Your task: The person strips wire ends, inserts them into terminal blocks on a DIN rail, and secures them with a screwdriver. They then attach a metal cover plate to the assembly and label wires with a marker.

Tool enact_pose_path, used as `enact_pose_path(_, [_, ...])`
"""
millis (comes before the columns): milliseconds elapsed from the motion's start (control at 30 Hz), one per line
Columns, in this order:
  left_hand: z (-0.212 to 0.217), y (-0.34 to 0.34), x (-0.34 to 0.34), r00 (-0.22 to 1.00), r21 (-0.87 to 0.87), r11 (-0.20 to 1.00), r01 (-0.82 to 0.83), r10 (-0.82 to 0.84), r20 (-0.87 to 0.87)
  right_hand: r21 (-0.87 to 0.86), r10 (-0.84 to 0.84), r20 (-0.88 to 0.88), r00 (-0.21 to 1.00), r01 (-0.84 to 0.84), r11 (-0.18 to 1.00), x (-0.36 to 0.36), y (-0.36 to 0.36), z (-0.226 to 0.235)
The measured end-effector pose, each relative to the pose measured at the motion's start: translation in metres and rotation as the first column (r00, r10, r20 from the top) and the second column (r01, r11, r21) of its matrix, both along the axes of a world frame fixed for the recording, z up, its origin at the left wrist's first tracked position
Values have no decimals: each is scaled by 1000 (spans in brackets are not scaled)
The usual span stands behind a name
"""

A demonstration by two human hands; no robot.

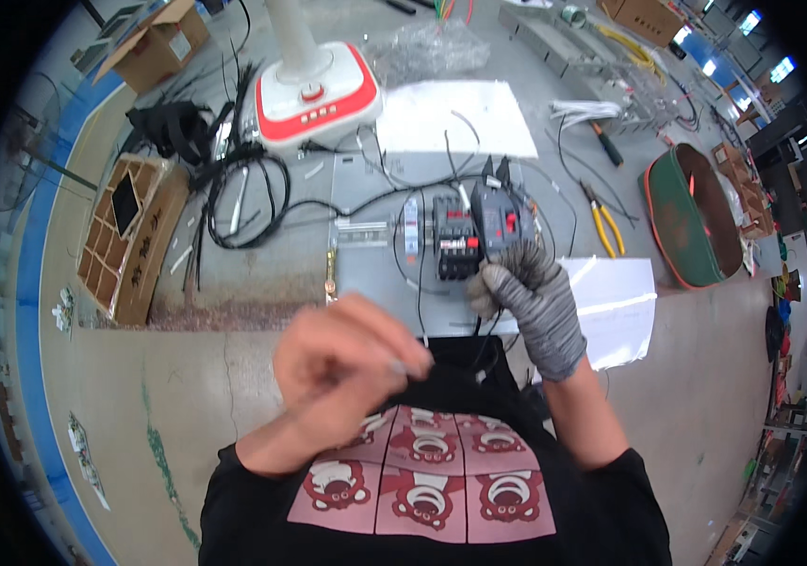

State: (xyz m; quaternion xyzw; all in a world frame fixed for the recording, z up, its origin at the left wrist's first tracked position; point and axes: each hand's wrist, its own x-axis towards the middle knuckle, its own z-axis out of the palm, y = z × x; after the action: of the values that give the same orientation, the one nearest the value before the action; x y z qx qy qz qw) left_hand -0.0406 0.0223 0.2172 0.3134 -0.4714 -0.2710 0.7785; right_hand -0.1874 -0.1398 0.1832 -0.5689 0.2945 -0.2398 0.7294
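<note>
On a grey table above a pale floor, the dark switch sits on a metal plate, the gloved right hand curled at its near end, the left hand bent and blurred, either grasp impossible to tell.

Bare left hand, blurred, fingers bent, in front of bench. Grey-gloved right hand at lower end of large black breaker; grip unclear. Smaller black breaker just left, on metal plate. Yellow-handled pliers, green bin to right. Red-and-white fan base beyond plate. Divided cardboard box far left.
</note>
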Motion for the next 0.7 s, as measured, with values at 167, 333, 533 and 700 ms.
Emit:
enact_pose_path(167, [46,-3,10,912,-170,910,379,-336,234,-91,-10,-50,999,6,996,4,-1,9])
enact_pose_path(333, [96,0,-7,866,-328,807,491,-491,89,-528,-162,-163,973,53,848,5,11,13])
enact_pose_path(533, [82,37,-11,912,-244,892,380,-405,-61,-977,-215,11,977,57,208,6,11,22])
enact_pose_path(700, [94,6,-17,894,-287,867,408,-443,-71,-999,-169,41,985,44,15,3,6,29])
